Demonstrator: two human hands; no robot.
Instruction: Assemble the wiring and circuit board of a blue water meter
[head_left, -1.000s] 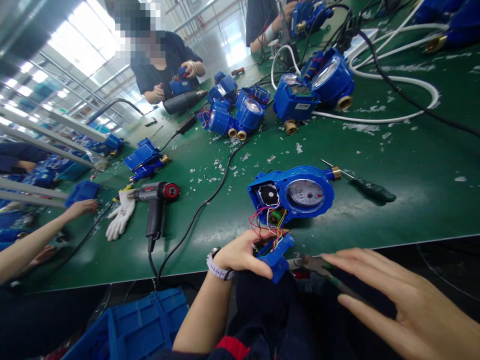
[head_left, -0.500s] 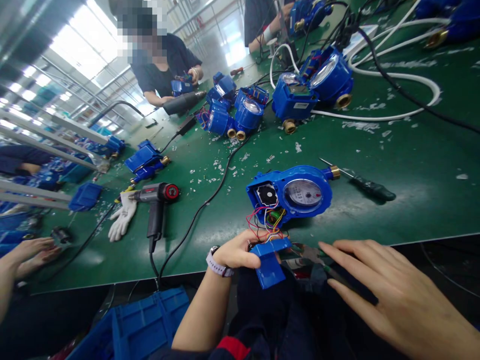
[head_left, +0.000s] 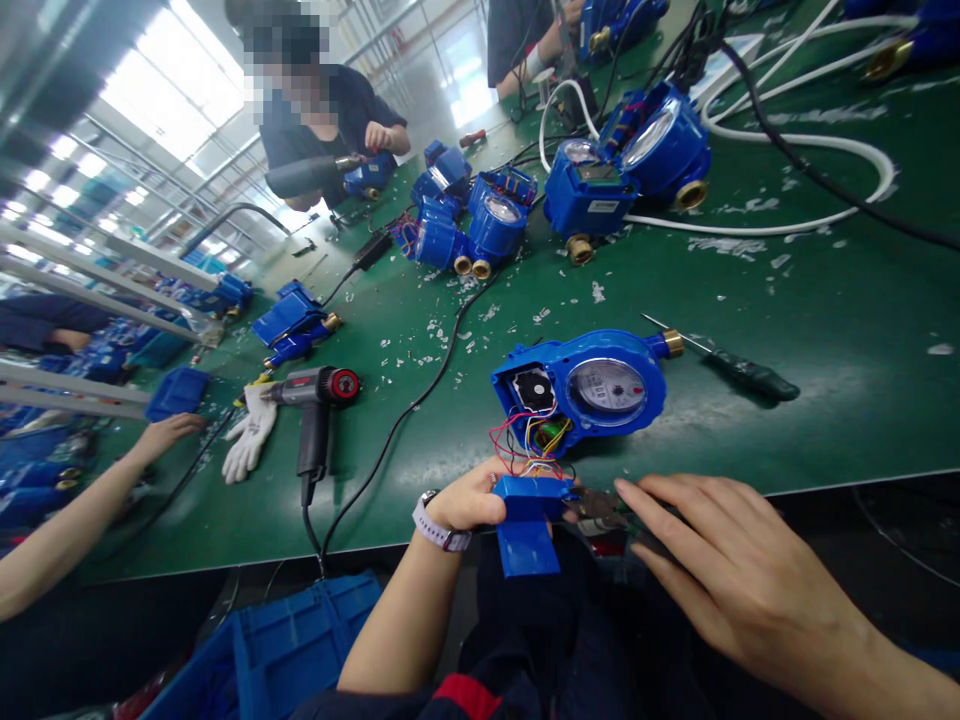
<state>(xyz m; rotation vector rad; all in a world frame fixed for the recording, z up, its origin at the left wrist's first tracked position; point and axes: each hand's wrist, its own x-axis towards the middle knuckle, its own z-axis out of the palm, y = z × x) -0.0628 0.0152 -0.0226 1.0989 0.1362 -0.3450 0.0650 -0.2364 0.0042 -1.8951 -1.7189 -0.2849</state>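
The left hand [head_left: 472,500] grips the blue housing [head_left: 529,547]; the right hand [head_left: 739,560] holds pliers [head_left: 600,505] at its three o'clock edge. The meter [head_left: 606,388] lies toward one o'clock, so a hard twist could strain the joining wires [head_left: 538,466].

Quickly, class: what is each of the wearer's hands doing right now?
Left hand: closed, holding the blue cover.
Right hand: holding pliers at the cover's edge.

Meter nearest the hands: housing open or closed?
Open: the meter shows its inside beside the dial, and coloured wires run out to the blue part in the left hand.
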